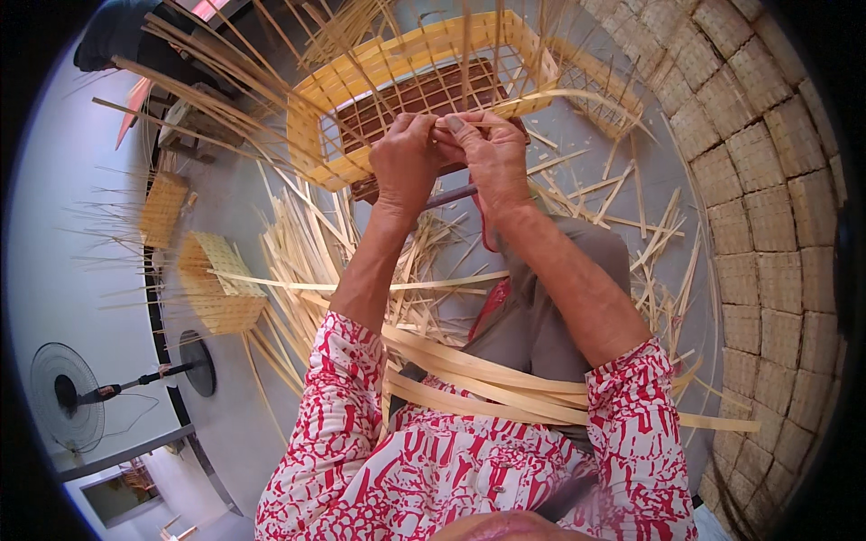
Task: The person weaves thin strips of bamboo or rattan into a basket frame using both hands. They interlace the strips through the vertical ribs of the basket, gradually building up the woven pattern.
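Remotely, I watch bare hands at the near edge of a rectangular basket, its pale-yellow walls woven tight, its base an open lattice, long loose stakes bristling outward. It lies ahead of the seated person, over a brown slatted stand. The right hand pinches a narrow strip; the left hand, beside it, curls its fingers closed, on what I cannot tell.

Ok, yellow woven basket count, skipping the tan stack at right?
4 clear: the big basket at top centre, one to its right, one at left, another just below that. Strips at top may hide more.
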The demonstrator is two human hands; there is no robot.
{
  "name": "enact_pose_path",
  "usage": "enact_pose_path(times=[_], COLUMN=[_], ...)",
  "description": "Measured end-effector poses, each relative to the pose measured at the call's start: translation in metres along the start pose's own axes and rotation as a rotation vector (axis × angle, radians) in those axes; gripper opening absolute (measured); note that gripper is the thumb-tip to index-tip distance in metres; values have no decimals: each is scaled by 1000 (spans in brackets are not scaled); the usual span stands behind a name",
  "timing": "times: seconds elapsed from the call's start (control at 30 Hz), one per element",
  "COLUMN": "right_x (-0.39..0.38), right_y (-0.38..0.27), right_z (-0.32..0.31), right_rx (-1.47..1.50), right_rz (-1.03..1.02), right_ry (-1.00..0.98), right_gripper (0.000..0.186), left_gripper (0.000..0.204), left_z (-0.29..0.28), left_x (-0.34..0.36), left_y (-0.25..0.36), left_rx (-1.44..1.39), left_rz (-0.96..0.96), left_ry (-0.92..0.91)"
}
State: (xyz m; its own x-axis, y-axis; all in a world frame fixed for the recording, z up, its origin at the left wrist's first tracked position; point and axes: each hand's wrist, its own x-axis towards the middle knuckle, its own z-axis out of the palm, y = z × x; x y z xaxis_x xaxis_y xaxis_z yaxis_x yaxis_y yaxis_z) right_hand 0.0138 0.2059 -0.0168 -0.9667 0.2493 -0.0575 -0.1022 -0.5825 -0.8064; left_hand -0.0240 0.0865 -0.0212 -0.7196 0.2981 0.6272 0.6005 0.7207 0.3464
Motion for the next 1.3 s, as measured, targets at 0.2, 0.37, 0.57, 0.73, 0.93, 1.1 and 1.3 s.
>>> enact_pose_path(times=[0.2,0.37,0.57,0.73,0.93,1.1,1.3], right_x=[-12,-11,30,51,22,22,10], right_y=[-18,-40,-39,-28,-29,-37,-34], right_z=[-24,-63,-90,-106,-68,-77,-78], right_rx=[-456,-40,320,380,178,213,273], right_rz=[-54,393,403,354,468,415,317], right_ry=[-155,47,336,334,265,345,426], right_gripper=[39,35,23,14,17,19,41], left_gripper=[18,15,13,16,27,24,23], left_z=[-9,4,-6,-28,-55,-65,-23], left_x=[3,-2,0,-6,-44,-62,-39], left_y=[-13,-27,-20,-25,-52,-23,-5], left_rx=[74,68,97,50,-10,-239,-35], left_rz=[34,76,63,83,-47,-74,191], left_ry=[-86,-36,-97,-121,-67,216,95])
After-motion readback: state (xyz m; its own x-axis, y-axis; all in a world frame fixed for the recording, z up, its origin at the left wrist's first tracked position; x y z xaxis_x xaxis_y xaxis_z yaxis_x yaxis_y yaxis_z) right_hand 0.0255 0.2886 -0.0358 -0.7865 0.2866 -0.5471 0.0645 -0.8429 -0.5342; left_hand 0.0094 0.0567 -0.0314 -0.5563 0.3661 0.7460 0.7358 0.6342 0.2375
